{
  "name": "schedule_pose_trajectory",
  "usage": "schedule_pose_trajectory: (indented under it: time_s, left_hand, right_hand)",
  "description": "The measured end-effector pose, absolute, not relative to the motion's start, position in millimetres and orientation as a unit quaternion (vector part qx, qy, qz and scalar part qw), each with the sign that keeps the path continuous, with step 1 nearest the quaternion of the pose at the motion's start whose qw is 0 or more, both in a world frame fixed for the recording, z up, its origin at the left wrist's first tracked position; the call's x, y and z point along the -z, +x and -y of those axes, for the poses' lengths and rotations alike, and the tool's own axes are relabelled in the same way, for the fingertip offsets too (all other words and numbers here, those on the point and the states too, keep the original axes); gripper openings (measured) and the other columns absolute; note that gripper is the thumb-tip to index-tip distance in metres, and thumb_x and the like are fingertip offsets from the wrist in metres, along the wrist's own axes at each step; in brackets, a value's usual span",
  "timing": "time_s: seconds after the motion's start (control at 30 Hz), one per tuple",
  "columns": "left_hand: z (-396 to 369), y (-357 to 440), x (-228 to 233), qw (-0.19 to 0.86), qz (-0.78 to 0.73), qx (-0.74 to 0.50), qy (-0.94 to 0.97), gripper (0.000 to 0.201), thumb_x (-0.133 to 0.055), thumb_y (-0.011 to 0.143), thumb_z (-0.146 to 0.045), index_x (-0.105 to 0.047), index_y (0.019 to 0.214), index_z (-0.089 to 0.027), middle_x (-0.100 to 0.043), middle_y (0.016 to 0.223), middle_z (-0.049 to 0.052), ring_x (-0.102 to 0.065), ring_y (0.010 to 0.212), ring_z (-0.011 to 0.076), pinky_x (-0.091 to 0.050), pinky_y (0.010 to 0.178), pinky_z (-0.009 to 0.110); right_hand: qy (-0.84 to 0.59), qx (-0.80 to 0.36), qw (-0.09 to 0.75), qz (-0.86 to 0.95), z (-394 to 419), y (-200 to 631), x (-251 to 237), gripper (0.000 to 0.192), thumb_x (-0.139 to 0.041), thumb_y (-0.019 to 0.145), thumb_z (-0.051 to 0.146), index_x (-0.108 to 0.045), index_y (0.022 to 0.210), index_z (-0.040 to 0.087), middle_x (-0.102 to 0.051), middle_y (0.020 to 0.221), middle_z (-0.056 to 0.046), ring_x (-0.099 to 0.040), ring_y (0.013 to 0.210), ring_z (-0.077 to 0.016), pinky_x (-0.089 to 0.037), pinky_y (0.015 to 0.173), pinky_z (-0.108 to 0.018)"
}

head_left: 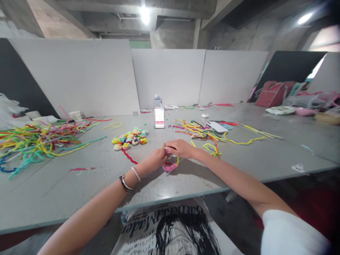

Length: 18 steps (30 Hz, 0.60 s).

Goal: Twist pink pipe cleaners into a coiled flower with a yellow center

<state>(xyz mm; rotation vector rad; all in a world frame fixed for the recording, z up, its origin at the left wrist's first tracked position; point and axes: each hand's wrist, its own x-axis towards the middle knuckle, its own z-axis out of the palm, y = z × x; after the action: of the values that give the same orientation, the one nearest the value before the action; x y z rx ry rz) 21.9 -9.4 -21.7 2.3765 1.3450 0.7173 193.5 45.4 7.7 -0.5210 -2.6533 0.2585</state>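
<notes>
pipe cleaner in our hands (170,166): we see pink, coiled, with a bit of yellow at its right end.
table (79,191): we see pale grey with a faint wood-grain streak.
finished flowers (130,138): we see yellow, pink, green and white mixed.
loose pile at left (34,141): we see yellow, red, green, teal and blue strands.
strand by the flowers (129,156): we see red.
pile at right (202,132): we see yellow, orange, green and black.
bottle (158,115): we see white with a pink band.
bag (273,92): we see red-pink.
bracelets on our left wrist (130,179): we see silver and black.
shirt (170,230): we see white with black print.
</notes>
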Motion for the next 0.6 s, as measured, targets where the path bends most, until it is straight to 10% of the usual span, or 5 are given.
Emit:
schedule_pose_trajectory:
  time_s: [0.6]
  left_hand:
    - [5.0, 21.9, 17.5, 0.173, -0.492, -0.310, 0.795, 0.037, -0.028, 0.092, -0.045, -0.052, 0.088, -0.018, -0.057, 0.065, 0.003, -0.053, 0.057, 0.0137, -0.035, 0.056, 0.027]
  right_hand:
    - [-0.287, 0.006, 0.286, 0.914, -50.6, 202.4, -10.6, 0.023, -0.038, 0.087, 0.028, -0.046, 0.067, 0.019, -0.045, 0.061, 0.001, -0.037, 0.057, -0.0124, -0.020, 0.056, -0.025]
